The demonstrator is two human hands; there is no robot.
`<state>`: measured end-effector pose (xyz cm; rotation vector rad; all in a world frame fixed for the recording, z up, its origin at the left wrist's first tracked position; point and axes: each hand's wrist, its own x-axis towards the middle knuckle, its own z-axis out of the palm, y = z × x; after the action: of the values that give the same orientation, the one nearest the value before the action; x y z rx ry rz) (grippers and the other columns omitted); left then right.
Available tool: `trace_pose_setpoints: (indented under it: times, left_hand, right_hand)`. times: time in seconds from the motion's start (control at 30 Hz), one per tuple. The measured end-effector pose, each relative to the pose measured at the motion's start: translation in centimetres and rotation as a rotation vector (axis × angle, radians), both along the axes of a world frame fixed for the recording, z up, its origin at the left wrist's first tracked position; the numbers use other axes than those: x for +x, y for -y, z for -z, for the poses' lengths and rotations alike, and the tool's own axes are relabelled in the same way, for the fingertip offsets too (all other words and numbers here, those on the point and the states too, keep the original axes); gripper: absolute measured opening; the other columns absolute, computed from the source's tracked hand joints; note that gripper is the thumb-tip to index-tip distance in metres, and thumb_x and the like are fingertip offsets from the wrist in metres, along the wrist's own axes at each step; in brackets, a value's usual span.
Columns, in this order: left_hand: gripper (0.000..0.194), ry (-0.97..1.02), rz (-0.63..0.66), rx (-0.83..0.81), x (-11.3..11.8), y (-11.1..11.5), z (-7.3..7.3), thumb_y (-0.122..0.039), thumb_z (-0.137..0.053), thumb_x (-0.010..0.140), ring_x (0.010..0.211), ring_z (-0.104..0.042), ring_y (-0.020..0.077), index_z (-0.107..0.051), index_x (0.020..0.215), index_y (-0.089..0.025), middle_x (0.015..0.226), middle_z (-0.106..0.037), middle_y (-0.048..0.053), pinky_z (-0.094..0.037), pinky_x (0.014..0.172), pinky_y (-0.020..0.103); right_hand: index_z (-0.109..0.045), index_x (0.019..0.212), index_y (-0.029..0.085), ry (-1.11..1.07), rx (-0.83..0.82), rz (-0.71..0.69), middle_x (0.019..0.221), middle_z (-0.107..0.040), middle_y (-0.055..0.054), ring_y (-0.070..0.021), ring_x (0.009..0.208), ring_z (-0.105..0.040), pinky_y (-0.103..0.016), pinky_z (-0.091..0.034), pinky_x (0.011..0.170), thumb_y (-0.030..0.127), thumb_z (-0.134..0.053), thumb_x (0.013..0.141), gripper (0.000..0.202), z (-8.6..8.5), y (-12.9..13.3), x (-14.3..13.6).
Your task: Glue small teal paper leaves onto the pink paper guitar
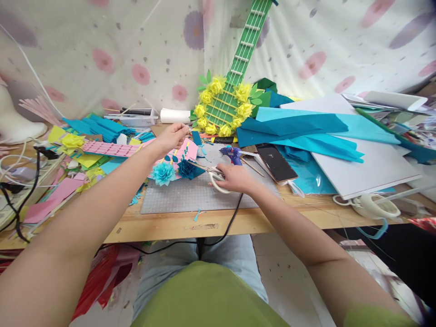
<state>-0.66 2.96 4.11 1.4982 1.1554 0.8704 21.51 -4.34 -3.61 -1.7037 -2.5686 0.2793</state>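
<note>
My right hand [236,177] grips scissors [217,181] with white handles, the blades pointing left toward a dark blue paper flower [186,169]. Above the pink paper guitar [116,149], my left hand [175,137] is closed with its fingertips pinched together; anything between them is too small to make out. The guitar lies on its back with a light blue paper flower [163,173] beside the dark one on its body. Under its lower end spreads a grey cutting mat [166,202]. A purple glue gun [232,155] lies just behind my right hand.
A green paper guitar [223,106] with yellow flowers leans on the back curtain. Blue paper sheets [299,127], white boards [368,170] and a phone [277,162] lie to the right. Paper scraps [54,200] and cables crowd the left. A black cord [235,218] hangs over the table edge.
</note>
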Motion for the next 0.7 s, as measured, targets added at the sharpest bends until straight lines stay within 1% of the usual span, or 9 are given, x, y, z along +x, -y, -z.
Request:
trace_pose_setpoints:
  times: [0.1, 0.2, 0.3, 0.4, 0.47, 0.5, 0.53, 0.6, 0.7]
  left_hand:
    - [0.029, -0.006, -0.012, 0.034, 0.0, 0.3, -0.7, -0.035, -0.053, 0.089, 0.043, -0.019, 0.0043, -0.035, 0.071, -0.021, 0.054, -0.023, -0.008, -0.017, 0.045, 0.019]
    - [0.024, -0.14, -0.062, 0.163, -1.0, 0.4, -1.1, -0.037, -0.053, 0.087, 0.046, -0.025, 0.0068, -0.041, 0.074, -0.021, 0.055, -0.029, -0.007, -0.021, 0.048, 0.021]
    - [0.024, -0.486, -0.058, 0.31, -2.7, 0.8, -1.2, -0.042, -0.058, 0.08, 0.054, -0.038, 0.0106, -0.051, 0.073, -0.02, 0.058, -0.04, -0.003, -0.027, 0.055, 0.024]
    - [0.031, -0.917, 0.101, 0.316, -4.3, 1.5, -1.2, -0.049, -0.07, 0.067, 0.064, -0.051, 0.0171, -0.063, 0.076, -0.021, 0.061, -0.051, 0.0, -0.03, 0.062, 0.026]
    - [0.035, -1.114, 0.205, 0.284, -5.0, 1.6, -0.9, -0.049, -0.077, 0.058, 0.072, -0.056, 0.0219, -0.069, 0.079, -0.023, 0.063, -0.058, 0.001, -0.031, 0.065, 0.026]
    - [0.032, -1.176, 0.234, 0.273, -5.3, 1.6, -0.6, -0.047, -0.078, 0.056, 0.075, -0.058, 0.0236, -0.07, 0.077, -0.024, 0.063, -0.06, 0.002, -0.031, 0.066, 0.026]
    - [0.027, -1.21, 0.24, 0.27, -5.5, 1.5, -0.3, -0.045, -0.077, 0.058, 0.077, -0.058, 0.0243, -0.071, 0.074, -0.024, 0.063, -0.061, 0.003, -0.031, 0.066, 0.026]
    - [0.017, -1.195, 0.205, 0.276, -5.8, 1.2, 0.3, -0.04, -0.073, 0.063, 0.072, -0.057, 0.023, -0.07, 0.065, -0.024, 0.062, -0.062, 0.004, -0.03, 0.064, 0.027]
    - [0.019, -1.012, 0.08, 0.283, -5.7, 1.0, 0.6, -0.039, -0.07, 0.066, 0.061, -0.051, 0.0175, -0.066, 0.06, -0.022, 0.059, -0.059, 0.001, -0.028, 0.059, 0.028]
  right_hand:
    - [-0.061, 0.104, 0.021, 0.024, 0.009, -0.003, 0.094, -0.072, -0.007, -0.022, 0.085, -0.066, -0.026, -0.034, 0.063, 0.061, -0.05, 0.086, 0.045, -0.1, -0.6, -0.8]
    - [-0.062, 0.099, 0.021, 0.011, 0.03, 0.035, 0.091, -0.072, -0.006, -0.0215, 0.082, -0.066, -0.026, -0.029, 0.059, 0.059, -0.048, 0.088, 0.042, -0.4, -0.7, -1.0]
    - [-0.061, 0.096, 0.021, -0.027, 0.033, 0.093, 0.09, -0.072, -0.006, -0.0204, 0.08, -0.065, -0.027, -0.026, 0.057, 0.062, -0.045, 0.088, 0.044, -0.7, -0.5, -0.9]
    - [-0.06, 0.098, 0.021, -0.063, 0.029, 0.096, 0.089, -0.072, -0.005, -0.0197, 0.079, -0.065, -0.027, -0.027, 0.057, 0.064, -0.044, 0.088, 0.047, -0.6, -0.3, -0.7]
    - [-0.058, 0.1, 0.02, -0.079, 0.029, 0.071, 0.09, -0.071, -0.005, -0.0196, 0.078, -0.065, -0.027, -0.028, 0.057, 0.065, -0.045, 0.087, 0.048, -0.4, -0.3, -0.6]
    - [-0.058, 0.102, 0.02, -0.082, 0.029, 0.056, 0.091, -0.071, -0.006, -0.0196, 0.079, -0.065, -0.027, -0.029, 0.058, 0.065, -0.045, 0.086, 0.049, -0.3, -0.2, -0.6]
    - [-0.057, 0.103, 0.019, -0.082, 0.03, 0.038, 0.093, -0.071, -0.006, -0.0197, 0.08, -0.065, -0.026, -0.03, 0.059, 0.064, -0.046, 0.086, 0.049, -0.2, -0.2, -0.7]
    - [-0.057, 0.105, 0.018, -0.069, 0.048, -0.01, 0.098, -0.071, -0.008, -0.0203, 0.085, -0.065, -0.027, -0.033, 0.063, 0.063, -0.048, 0.086, 0.05, -0.2, -0.2, -0.9]
    - [-0.058, 0.107, 0.016, -0.019, 0.102, -0.09, 0.104, -0.07, -0.01, -0.023, 0.095, -0.064, -0.028, -0.037, 0.073, 0.063, -0.052, 0.084, 0.053, -0.5, -0.4, -1.5]
